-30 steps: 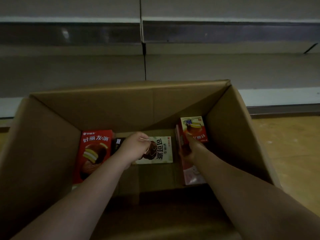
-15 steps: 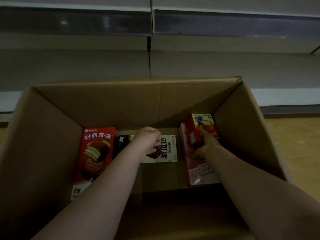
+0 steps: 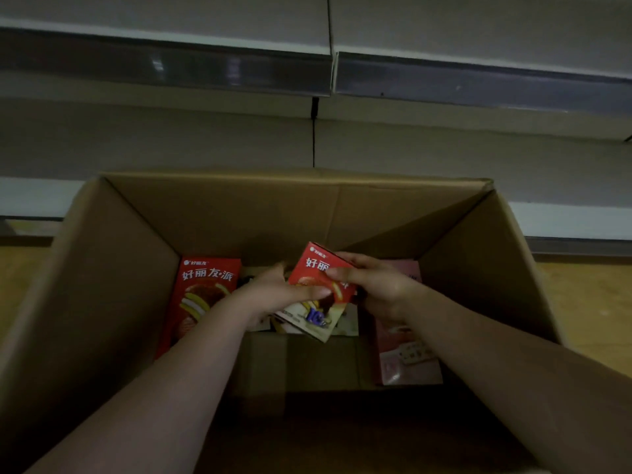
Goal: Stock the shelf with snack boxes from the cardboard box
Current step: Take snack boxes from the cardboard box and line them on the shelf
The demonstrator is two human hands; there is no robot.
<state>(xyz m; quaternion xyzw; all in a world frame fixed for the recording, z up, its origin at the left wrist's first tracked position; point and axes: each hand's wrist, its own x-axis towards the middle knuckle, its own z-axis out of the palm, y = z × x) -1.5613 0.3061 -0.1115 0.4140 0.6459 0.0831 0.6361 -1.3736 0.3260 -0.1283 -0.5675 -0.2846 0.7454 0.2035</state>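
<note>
Head view, mid-frame: left hand (image 3: 273, 295) and right hand (image 3: 379, 289) both grip a light, stiff, crushable snack box (image 3: 319, 285); hold its edges.

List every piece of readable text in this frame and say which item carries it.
"好丽友·派": front of the red snack box lying at the left in the cardboard box; the small logo above it is too small to read.
"好丽": start of the title on the red box gripped by the left hand and right hand; the rest is covered.
Pink box: print too blurred.
</note>
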